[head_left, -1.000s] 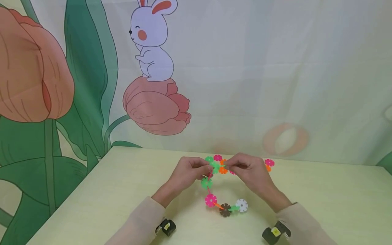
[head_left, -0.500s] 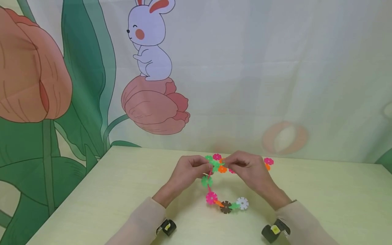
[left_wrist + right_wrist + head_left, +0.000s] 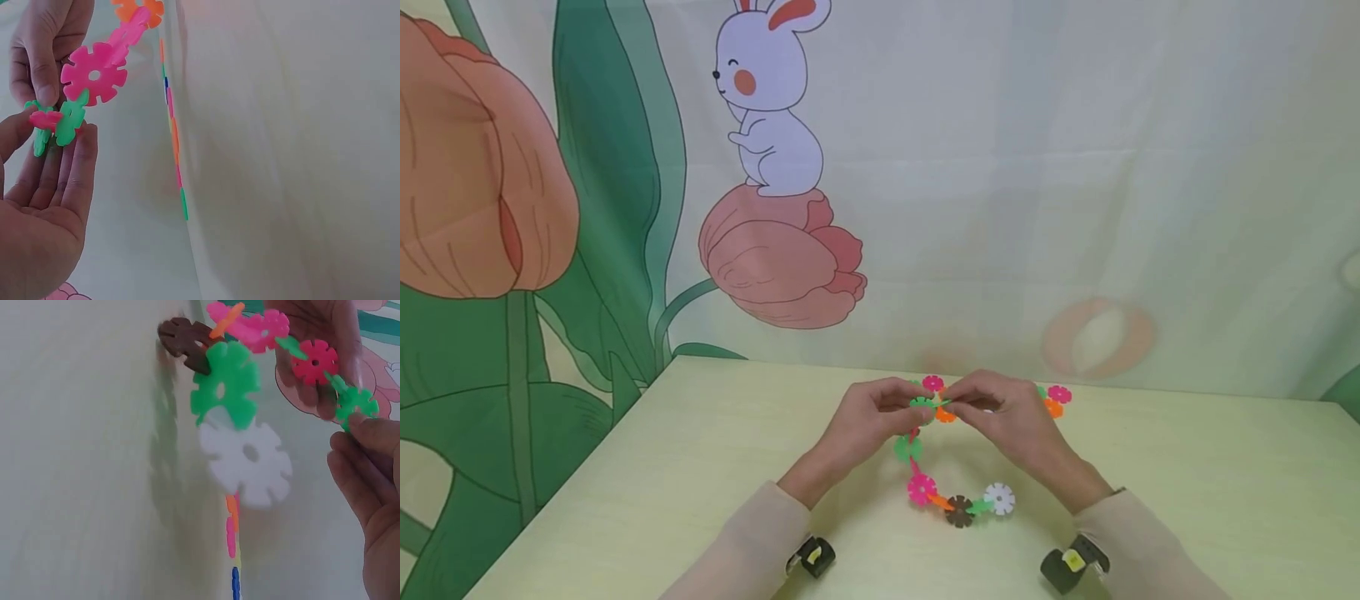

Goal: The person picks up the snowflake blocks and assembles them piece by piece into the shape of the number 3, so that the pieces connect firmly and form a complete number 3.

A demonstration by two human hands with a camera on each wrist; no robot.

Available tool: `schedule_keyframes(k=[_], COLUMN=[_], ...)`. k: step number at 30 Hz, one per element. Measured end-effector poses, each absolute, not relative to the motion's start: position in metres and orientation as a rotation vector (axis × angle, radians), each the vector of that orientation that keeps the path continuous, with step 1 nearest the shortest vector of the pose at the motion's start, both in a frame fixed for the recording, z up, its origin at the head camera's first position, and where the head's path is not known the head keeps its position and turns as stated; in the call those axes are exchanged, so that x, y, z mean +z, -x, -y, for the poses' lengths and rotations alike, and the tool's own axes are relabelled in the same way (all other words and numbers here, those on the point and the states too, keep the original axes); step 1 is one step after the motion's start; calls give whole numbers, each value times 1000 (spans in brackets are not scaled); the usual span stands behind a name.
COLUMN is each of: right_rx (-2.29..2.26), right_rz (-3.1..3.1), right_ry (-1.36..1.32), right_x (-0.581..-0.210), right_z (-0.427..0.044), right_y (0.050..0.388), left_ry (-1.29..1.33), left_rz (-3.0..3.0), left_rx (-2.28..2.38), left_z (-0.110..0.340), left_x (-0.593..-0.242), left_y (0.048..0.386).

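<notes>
Right hand [image 3: 1013, 412] pinches green disc [image 3: 364, 400], left hand [image 3: 872, 415] disc chain [image 3: 917, 484]. Step apparently joining; next likely needs aligned push.

Room to pass left of left hand [image 3: 868, 421] over tabletop [image 3: 625, 492]; disc chain [image 3: 922, 489] obstructs way between sleeves [image 3: 745, 537]

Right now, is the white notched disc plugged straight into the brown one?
No, a green notched disc sits between the white notched disc and the brown notched disc.
</notes>
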State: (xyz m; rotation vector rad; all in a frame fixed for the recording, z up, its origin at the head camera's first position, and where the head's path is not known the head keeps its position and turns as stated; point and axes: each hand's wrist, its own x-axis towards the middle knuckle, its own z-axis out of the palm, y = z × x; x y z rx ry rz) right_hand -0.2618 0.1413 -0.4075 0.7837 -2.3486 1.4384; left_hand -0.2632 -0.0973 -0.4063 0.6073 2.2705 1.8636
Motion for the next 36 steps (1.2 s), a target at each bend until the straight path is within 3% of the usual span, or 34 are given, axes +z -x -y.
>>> schedule_keyframes(k=[9, 15, 36], right_rx=[1298, 1331, 1142], right_rz=[2650, 2785, 2907], right_ry=[-508, -487, -348], right_x=[-419, -433, -436], right_z=[-169, -172, -168], right_y=[287, 302, 301], left_ry=[-592, -575, -588], left_rz=[-2267, -2275, -2271], left_rx=[1870, 1856, 1837], left_z=[96, 94, 97], left_x=[-405, -404, -399], left_y=[263, 262, 258])
